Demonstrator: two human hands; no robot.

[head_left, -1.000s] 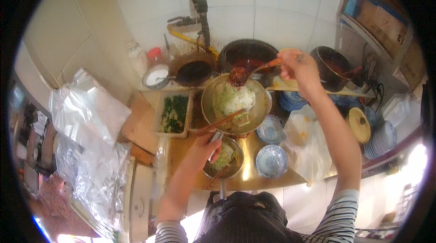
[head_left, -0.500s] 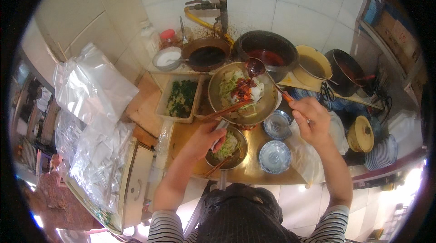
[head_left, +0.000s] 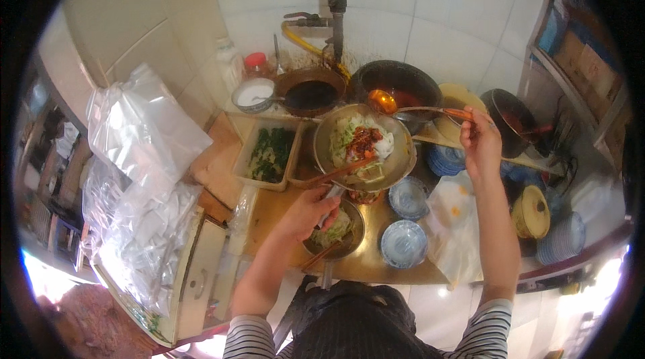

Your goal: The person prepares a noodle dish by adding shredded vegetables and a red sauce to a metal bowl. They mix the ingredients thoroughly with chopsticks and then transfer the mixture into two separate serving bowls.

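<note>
My left hand [head_left: 310, 214] is closed around the handle of a metal pan [head_left: 402, 151], and a pair of chopsticks [head_left: 346, 171] is held along with it, lying across the pan. Shredded pale green vegetables, white pieces and dark red sauce [head_left: 365, 142] sit in the pan. My right hand [head_left: 481, 134] grips the orange handle end of a ladle [head_left: 382, 102]. The ladle's bowl is over the near left rim of a large black pot [head_left: 361, 77] that contains red liquid. Below my left hand is a second pan [head_left: 358, 237] with shredded vegetables and chopsticks.
Two blue-white bowls [head_left: 404, 243] stand right of the pans. A tub of green leaves [head_left: 270, 151], a bowl of dark liquid [head_left: 311, 95] and a bowl of white powder [head_left: 253, 94] are behind at left. Plastic bags [head_left: 144, 130] cover the left side. A yellow pot [head_left: 451, 97] stands back right.
My right hand has moved up and to the right. The ladle has gone from over the pan's food to the black pot's rim, its bowl now showing orange. My left hand still holds the pan.
</note>
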